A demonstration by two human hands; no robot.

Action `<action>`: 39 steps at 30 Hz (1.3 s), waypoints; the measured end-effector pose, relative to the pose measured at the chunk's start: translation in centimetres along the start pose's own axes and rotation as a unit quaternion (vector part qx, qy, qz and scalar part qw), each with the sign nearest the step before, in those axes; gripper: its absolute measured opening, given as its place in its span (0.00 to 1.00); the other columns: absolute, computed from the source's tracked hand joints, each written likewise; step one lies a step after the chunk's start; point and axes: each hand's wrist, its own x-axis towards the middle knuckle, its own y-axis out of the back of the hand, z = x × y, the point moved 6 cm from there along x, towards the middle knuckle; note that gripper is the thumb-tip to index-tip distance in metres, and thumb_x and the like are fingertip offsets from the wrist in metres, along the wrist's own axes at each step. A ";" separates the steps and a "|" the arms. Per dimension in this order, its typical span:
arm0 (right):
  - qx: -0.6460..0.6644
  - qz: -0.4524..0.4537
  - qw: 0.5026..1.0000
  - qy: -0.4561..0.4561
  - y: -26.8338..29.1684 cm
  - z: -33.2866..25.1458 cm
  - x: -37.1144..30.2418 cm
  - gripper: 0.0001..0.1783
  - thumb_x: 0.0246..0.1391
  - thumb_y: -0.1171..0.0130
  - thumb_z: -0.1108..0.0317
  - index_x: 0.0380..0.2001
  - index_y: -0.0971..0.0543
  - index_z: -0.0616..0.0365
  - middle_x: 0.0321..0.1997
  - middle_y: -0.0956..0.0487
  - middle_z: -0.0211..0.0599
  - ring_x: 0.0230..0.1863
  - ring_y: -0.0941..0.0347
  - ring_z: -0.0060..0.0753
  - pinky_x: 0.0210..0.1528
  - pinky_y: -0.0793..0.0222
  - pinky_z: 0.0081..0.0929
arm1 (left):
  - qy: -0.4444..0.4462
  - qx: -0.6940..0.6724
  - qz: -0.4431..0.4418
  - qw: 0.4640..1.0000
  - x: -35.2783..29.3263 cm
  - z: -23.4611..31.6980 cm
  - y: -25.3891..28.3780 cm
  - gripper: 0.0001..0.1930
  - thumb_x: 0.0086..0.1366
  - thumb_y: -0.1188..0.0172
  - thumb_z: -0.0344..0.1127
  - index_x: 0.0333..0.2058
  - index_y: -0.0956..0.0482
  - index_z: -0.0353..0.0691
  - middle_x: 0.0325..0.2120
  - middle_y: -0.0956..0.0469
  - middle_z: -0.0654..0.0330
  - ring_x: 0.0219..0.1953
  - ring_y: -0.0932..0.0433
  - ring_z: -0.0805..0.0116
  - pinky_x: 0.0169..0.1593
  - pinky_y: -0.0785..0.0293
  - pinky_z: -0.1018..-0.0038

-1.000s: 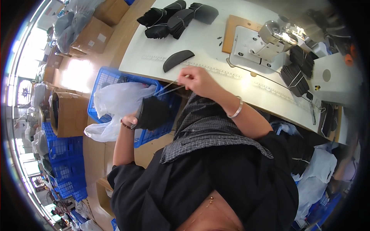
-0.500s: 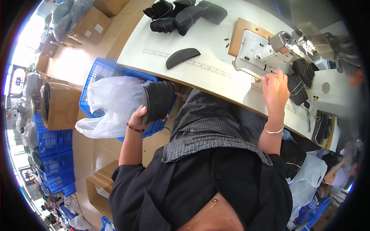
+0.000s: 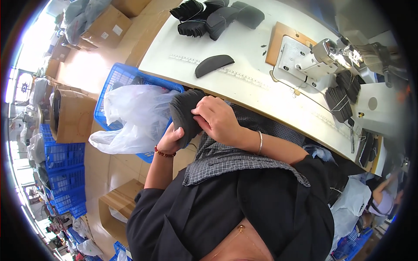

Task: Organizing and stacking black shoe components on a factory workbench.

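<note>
left hand [image 3: 170, 138] + right hand [image 3: 216, 117] | both grips closed on dark curved fabric stack [image 3: 185, 115] (soft, matte)

I see a dark grey stack of fabric pieces [image 3: 185, 114] near the blue crate [image 3: 114, 82] with its white plastic bag [image 3: 130, 117] at left. Farther off, one black curved piece [image 3: 214, 65] lies on the white table [image 3: 244, 48]. My lap cloth [image 3: 235, 152] is grey checked, my bracelet [image 3: 164, 153] red.
</note>
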 end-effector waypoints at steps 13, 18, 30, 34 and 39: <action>0.016 -0.015 0.998 -0.053 -1.0 0.8 0.7 0.12 0.43 0.34 0.76 0.28 0.27 0.50 0.28 0.29 0.26 0.30 0.29 0.31 0.38 0.40 0.31 | -0.002 -0.074 -0.013 0.997 0.0 -1.1 1.9 0.49 0.58 0.30 0.61 0.65 0.40 0.29 0.58 0.29 0.49 0.57 0.24 0.58 0.59 0.26 0.61; 0.092 -0.035 0.990 -0.105 -1.0 1.4 1.0 0.11 0.45 0.34 0.76 0.28 0.27 0.51 0.27 0.28 0.27 0.29 0.29 0.31 0.38 0.39 0.30 | -0.015 -0.130 -0.070 0.989 -0.3 -2.0 3.8 0.46 0.64 0.36 0.62 0.68 0.40 0.34 0.63 0.31 0.49 0.62 0.28 0.51 0.61 0.30 0.51; -0.062 -0.262 0.961 0.060 -7.4 2.3 -5.4 0.10 0.51 0.40 0.64 0.37 0.17 0.46 0.37 0.28 0.33 0.41 0.27 0.36 0.39 0.33 0.36 | -0.098 -0.014 0.076 0.992 -0.7 4.4 7.4 0.39 0.63 0.34 0.46 0.65 0.38 0.26 0.57 0.27 0.43 0.57 0.25 0.51 0.61 0.29 0.58; -0.124 -0.368 0.922 0.005 -5.2 3.1 -5.3 0.10 0.55 0.38 0.58 0.38 0.17 0.46 0.40 0.24 0.38 0.40 0.23 0.38 0.39 0.30 0.38 | -0.080 0.180 0.055 0.979 2.3 6.4 1.0 0.45 0.53 0.29 0.34 0.67 0.40 0.29 0.61 0.29 0.51 0.64 0.31 0.59 0.67 0.38 0.65; 0.124 -0.336 0.903 -0.238 4.1 4.0 -3.8 0.13 0.64 0.43 0.62 0.45 0.20 0.59 0.38 0.18 0.41 0.39 0.18 0.37 0.42 0.22 0.33 | -0.261 0.632 0.034 0.729 6.5 8.7 -8.1 0.48 0.43 0.26 0.29 0.66 0.36 0.41 0.61 0.30 0.51 0.62 0.32 0.47 0.65 0.36 0.58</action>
